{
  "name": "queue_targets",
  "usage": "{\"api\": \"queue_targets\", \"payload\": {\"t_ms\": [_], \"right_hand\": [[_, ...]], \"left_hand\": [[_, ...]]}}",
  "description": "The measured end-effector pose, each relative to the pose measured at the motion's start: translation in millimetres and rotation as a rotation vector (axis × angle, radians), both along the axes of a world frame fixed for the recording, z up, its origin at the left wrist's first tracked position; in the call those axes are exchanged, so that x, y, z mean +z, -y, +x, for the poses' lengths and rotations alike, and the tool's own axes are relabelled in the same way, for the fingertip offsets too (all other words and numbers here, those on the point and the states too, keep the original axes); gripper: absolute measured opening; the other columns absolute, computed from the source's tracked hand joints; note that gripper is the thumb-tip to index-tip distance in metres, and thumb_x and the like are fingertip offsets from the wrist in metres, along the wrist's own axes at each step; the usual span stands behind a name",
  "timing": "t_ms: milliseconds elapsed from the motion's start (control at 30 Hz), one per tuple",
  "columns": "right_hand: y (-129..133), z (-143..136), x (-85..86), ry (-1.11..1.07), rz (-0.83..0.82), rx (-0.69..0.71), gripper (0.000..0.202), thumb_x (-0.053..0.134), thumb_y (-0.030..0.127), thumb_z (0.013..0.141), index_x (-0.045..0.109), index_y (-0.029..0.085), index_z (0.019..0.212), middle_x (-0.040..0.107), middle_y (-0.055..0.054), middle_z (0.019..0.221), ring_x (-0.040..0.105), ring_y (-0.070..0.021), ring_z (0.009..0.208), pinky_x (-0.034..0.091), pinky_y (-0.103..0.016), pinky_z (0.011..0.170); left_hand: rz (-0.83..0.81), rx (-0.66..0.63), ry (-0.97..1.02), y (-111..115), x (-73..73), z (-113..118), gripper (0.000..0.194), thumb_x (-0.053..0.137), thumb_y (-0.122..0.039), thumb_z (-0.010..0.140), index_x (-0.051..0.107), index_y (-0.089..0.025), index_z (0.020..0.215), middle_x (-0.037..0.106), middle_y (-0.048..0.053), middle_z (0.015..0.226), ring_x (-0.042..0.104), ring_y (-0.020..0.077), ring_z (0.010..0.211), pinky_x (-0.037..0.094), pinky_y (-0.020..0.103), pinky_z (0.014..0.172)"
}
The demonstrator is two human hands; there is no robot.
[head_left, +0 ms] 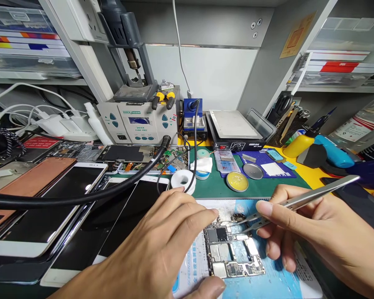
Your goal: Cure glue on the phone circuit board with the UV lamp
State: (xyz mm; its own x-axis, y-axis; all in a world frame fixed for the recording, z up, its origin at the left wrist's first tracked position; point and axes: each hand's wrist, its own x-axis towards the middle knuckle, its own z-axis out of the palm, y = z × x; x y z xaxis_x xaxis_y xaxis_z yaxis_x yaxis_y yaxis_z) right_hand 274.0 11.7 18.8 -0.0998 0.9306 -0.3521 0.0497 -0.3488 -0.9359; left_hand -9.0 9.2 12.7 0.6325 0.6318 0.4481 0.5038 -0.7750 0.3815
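Note:
A phone circuit board [220,266] lies on a blue and white mat [277,286] at the lower middle. My right hand [311,228] pinches metal tweezers [314,194], whose two tips are apart over the upper part of the board, just right of a black chip [222,234]. My left hand [165,245] is at the board's left side, thumb and index finger spread apart, the index fingertip at the board's upper left edge and the thumb near its lower left corner. Nothing shows between the left fingers.
Phones and screens [65,203] fill the left side, crossed by a thick black hose [96,200]. Behind my hands are a white spool [183,178], an open tin of yellow paste [237,182], a rework station [140,120] and a hot plate [237,124]. Bottles [299,144] stand at the right.

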Motion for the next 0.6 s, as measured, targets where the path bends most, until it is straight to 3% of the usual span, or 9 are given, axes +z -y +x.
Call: {"api": "queue_targets", "payload": {"t_ms": [600], "right_hand": [[0.9,-5.5,6.1,-0.031,-0.004,-0.011,0.034,0.102,0.043,0.063,0.076,0.021,0.059,0.076,-0.006,0.054,0.070,-0.0197,0.041,0.057,-0.020,0.037]], "left_hand": [[0.003,-0.003,-0.013,0.0,1.6,0.7,0.054,0.075,-0.034,0.095,0.051,-0.021,0.141,0.070,0.004,0.136,0.059,0.0243,0.137,0.046,0.039,0.121]]}}
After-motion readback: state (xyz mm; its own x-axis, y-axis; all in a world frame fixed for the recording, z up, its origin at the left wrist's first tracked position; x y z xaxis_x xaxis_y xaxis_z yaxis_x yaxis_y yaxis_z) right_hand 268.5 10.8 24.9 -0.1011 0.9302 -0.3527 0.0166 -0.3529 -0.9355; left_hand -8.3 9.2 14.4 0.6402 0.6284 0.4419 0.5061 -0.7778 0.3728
